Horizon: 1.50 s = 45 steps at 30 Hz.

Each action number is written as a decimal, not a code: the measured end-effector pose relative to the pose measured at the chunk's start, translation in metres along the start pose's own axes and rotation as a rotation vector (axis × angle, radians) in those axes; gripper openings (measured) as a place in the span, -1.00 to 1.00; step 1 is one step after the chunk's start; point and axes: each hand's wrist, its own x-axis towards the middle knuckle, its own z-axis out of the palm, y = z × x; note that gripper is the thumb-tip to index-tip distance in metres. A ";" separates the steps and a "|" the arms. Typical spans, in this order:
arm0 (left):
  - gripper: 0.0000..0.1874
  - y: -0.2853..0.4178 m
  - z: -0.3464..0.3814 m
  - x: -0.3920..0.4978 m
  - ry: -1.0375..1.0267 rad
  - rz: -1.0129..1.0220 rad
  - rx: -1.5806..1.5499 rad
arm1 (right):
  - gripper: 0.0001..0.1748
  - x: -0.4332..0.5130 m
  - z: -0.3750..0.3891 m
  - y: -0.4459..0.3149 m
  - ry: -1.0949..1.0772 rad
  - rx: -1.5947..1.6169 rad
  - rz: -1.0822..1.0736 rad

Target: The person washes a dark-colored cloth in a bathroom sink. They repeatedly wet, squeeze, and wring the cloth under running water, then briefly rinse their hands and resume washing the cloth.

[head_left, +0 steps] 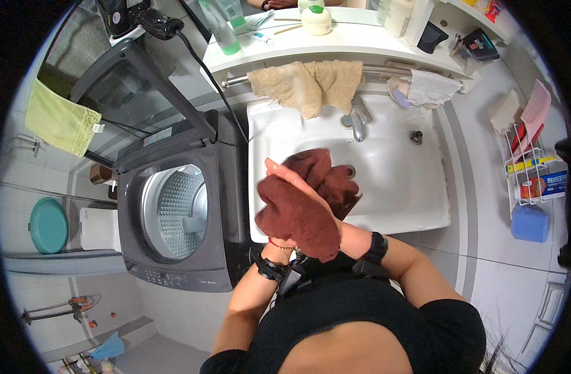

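Note:
A wet-looking dark red cloth (299, 215) is bunched over the front left of the white washbasin (397, 201). My right hand (308, 189) lies across it, fingers stretched to the upper left, with folds on both sides of the hand. The cloth covers most of my left hand (286, 243); only the part near the wrist shows, with a red bracelet, so its fingers are hidden. More of the same cloth (339, 187) hangs into the basin beside the drain (350, 171). Behind it stands the chrome faucet (358, 124). Both wrists wear black bands.
A grey top-loading washing machine (173, 224) with its lid up stands left of the basin. Beige towels (308, 84) and a white cloth (432, 87) hang on a rail behind. Bottles and a jar (316, 23) stand on the shelf above. A wire rack (524, 163) is at right.

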 end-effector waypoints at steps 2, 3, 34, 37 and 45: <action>-0.53 0.004 -0.008 0.009 0.038 0.142 0.231 | -0.43 0.001 0.012 0.007 0.150 -0.570 0.018; -0.55 0.005 -0.013 0.015 0.054 0.236 0.379 | -0.44 0.000 0.018 0.011 0.087 0.009 0.192; -0.38 0.051 -0.067 -0.087 0.451 0.282 1.140 | -0.46 0.127 -0.081 0.229 0.103 -0.456 0.271; -0.53 0.039 -0.079 -0.105 0.554 0.171 1.037 | -0.12 0.123 -0.068 0.283 -0.285 -1.180 0.682; -0.69 0.044 -0.081 -0.114 0.614 0.193 0.797 | -0.16 0.019 -0.017 0.290 -0.433 -0.840 0.744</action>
